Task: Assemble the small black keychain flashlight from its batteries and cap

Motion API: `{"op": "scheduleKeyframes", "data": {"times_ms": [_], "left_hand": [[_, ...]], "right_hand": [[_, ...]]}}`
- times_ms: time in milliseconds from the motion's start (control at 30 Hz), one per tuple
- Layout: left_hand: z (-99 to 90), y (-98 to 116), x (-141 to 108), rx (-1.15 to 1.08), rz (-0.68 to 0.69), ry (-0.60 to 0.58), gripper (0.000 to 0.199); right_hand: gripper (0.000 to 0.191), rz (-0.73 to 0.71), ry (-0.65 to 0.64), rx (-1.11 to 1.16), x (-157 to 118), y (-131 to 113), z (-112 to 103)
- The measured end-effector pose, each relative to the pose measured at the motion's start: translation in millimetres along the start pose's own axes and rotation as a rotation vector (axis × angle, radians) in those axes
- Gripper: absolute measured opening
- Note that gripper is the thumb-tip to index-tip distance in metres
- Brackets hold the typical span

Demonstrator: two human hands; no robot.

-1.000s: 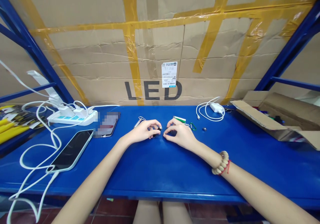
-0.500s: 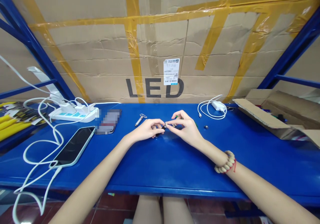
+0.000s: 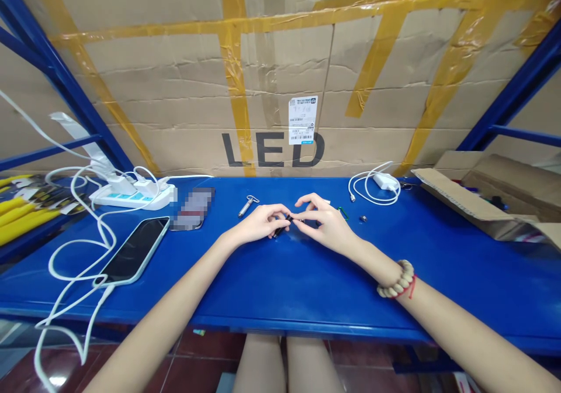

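Over the middle of the blue table, my left hand is closed in a pinch around a small dark, slim rod-like piece. The fingers cover most of it, so its kind does not show. My right hand meets it from the right, thumb and forefinger pinched together at the upper end of that piece. Whatever lies between those fingertips is too small to name. Beyond the left hand lies a silver metal piece with a wire loop. Right of my right hand are a green carabiner and a small metal part.
At left stand a white power strip, a charging phone with looping white cables, and a second phone. A white charger with its cable and an open cardboard box lie right. A large carton backs the table.
My two hands stay together with fingertips meeting. The dark piece now shows more below the left fingers, and the right fingers have shifted slightly. The whole view has moved a little.
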State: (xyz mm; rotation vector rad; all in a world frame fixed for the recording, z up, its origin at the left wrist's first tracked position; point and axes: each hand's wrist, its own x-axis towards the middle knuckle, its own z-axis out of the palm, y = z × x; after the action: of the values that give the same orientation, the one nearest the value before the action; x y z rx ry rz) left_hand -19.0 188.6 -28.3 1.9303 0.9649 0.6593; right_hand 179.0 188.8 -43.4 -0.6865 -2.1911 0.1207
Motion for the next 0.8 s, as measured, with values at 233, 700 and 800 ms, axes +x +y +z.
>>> {"op": "scheduleKeyframes", "data": {"times_ms": [233, 700, 800], "left_hand": [[0.1, -1.0, 0.9, 0.041, -0.003, 0.126, 0.016], [9.6, 0.3, 5.9, -0.049, 0.001, 0.448, 0.024], [13.3, -0.3, 7.4, -0.106, -0.048, 0.489, 0.027]], "right_hand": [[0.022, 0.232, -0.039, -0.176, 2.4, -2.7, -11.5], [0.010, 0.345, -0.275, -0.296, 0.6, 11.2, -6.7], [0.009, 0.353, -0.289, -0.294, 0.6, 10.5, -7.0]]}}
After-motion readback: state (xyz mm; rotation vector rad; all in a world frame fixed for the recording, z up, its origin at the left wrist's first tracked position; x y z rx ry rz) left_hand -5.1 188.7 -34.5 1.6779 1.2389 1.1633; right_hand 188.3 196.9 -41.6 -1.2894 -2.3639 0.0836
